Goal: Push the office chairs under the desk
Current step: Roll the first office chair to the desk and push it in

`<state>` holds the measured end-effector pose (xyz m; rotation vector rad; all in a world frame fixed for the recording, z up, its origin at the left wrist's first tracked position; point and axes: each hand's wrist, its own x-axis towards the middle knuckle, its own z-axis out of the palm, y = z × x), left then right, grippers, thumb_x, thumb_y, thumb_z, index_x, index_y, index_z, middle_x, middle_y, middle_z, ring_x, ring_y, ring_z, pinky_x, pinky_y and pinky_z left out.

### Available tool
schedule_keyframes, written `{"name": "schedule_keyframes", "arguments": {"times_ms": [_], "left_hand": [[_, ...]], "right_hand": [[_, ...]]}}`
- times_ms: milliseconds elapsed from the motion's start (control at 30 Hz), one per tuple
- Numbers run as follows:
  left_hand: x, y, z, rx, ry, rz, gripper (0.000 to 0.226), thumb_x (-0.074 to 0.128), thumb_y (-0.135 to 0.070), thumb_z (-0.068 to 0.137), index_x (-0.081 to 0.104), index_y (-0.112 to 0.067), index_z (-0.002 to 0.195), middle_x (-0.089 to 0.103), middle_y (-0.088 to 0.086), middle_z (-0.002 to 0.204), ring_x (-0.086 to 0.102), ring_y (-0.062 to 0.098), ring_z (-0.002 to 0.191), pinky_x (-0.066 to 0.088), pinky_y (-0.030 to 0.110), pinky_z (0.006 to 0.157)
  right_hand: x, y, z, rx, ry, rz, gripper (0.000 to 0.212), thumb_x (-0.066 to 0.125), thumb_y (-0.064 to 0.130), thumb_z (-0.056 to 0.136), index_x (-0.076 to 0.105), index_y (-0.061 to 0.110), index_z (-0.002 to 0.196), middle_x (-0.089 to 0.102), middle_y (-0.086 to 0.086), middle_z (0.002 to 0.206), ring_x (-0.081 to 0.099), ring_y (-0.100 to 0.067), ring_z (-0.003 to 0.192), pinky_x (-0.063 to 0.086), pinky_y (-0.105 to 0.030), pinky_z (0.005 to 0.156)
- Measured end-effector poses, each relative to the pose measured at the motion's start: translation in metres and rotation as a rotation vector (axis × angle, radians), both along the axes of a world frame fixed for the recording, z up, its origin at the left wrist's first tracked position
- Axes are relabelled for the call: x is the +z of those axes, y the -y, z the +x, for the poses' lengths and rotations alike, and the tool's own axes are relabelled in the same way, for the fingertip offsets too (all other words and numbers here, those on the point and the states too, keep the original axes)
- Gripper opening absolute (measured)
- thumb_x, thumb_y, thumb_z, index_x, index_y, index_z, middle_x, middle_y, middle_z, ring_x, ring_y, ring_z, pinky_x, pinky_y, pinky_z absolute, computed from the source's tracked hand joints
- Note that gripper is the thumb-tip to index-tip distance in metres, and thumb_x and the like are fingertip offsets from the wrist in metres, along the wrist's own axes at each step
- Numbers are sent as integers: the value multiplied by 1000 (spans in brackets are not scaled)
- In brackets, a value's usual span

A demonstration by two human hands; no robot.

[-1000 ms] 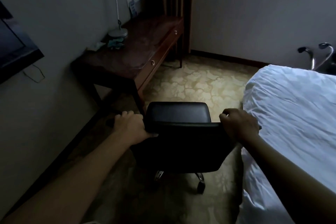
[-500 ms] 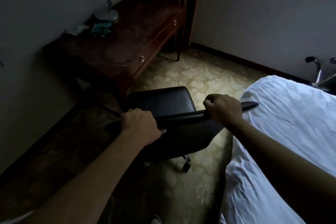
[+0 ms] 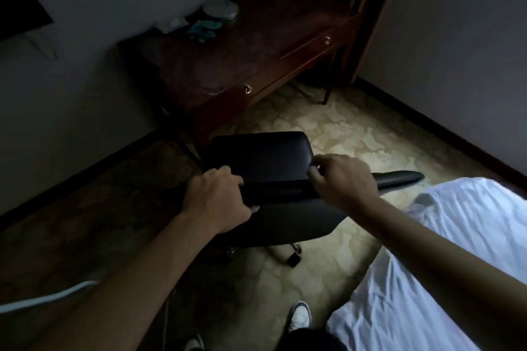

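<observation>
A black office chair (image 3: 262, 159) on castors stands on the patterned carpet, its seat facing the near corner of the dark wooden desk (image 3: 256, 48). My left hand (image 3: 216, 202) grips the top edge of the backrest at its left side. My right hand (image 3: 342, 182) holds the same top edge further right, with the end of the backrest sticking out past it toward the bed. The chair's seat sits just in front of the desk's near leg, outside the desk.
A bed with white sheets (image 3: 456, 251) fills the right side, close to the chair. A lamp base (image 3: 221, 8) and small items sit on the desk by the wall. A dark screen (image 3: 17, 8) hangs at upper left. My shoes (image 3: 299, 319) show at the bottom.
The chair has rolled and turned toward the desk, its backrest swinging so its right end points at the bed. Both hands stayed on the backrest, my right hand shifting inward along the edge.
</observation>
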<state>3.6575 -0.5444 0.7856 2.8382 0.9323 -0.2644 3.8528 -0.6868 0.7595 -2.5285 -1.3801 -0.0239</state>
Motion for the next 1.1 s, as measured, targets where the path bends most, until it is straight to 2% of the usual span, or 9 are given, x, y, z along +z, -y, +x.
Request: {"name": "schedule_keyframes", "arguments": {"times_ms": [67, 167, 433, 533, 667, 767, 900, 967, 1100], "left_hand": [[2, 13, 11, 50, -20, 4, 63, 57, -70, 74, 61, -26, 120, 57, -1, 115, 56, 20, 105, 49, 37, 81], [6, 26, 31, 110, -25, -13, 66, 58, -69, 76, 59, -26, 125, 56, -1, 121, 54, 20, 111, 46, 36, 84], [12, 38, 69, 204, 9, -76, 64, 61, -65, 78, 58, -23, 127, 55, 2, 125, 53, 22, 115, 47, 41, 91], [12, 47, 91, 235, 31, -68, 64, 62, -63, 79, 58, -22, 127, 55, 2, 127, 53, 22, 115, 48, 40, 91], [10, 52, 132, 295, 32, -32, 65, 61, -65, 78, 57, -24, 129, 55, 0, 127, 54, 21, 114, 48, 37, 88], [4, 58, 169, 381, 19, -1, 66, 60, -68, 76, 58, -28, 127, 57, -2, 123, 56, 20, 110, 49, 36, 85], [-3, 66, 209, 486, 22, 15, 61, 60, -71, 72, 62, -33, 120, 59, -6, 111, 58, 18, 101, 47, 34, 77], [0, 71, 232, 524, 34, 15, 59, 61, -71, 71, 64, -34, 116, 59, -7, 106, 58, 17, 99, 46, 33, 75], [-1, 73, 265, 633, 35, 6, 56, 62, -71, 69, 66, -35, 112, 58, -9, 102, 57, 15, 100, 49, 33, 79]], "right_hand": [[-4, -1, 2, 91, -5, -4, 44, 27, 49, 86, 60, 22, 72, 59, 5, 65, 50, -15, 51, 36, -25, 43], [2, 3, 19, 116, -4, 38, 40, 32, 46, 87, 52, 22, 63, 49, 7, 56, 39, -10, 43, 20, -24, 42], [5, 0, 70, 196, 38, 105, 32, 37, 43, 85, 50, 23, 65, 43, 8, 51, 32, -10, 39, 15, -21, 41], [5, 1, 99, 232, 44, 107, 32, 37, 42, 85, 51, 22, 65, 51, 6, 53, 35, -8, 39, 17, -23, 40], [6, -10, 145, 304, 38, 141, 34, 36, 40, 85, 52, 17, 65, 53, 1, 52, 45, -22, 42, 20, -26, 40], [4, -19, 186, 400, 41, 159, 30, 38, 39, 85, 42, 20, 61, 52, 2, 53, 45, -25, 42, 18, -27, 42], [5, -25, 230, 532, -1, 173, 33, 39, 40, 88, 29, 27, 59, 39, 7, 52, 28, -7, 39, 13, -24, 41], [9, -30, 256, 597, 5, 132, 32, 40, 41, 89, 35, 25, 61, 40, 8, 56, 29, -11, 43, 11, -22, 43], [9, -37, 293, 769, -1, 137, 32, 42, 41, 91, 52, 24, 66, 50, 5, 62, 50, -18, 53, 18, -25, 49]]}}
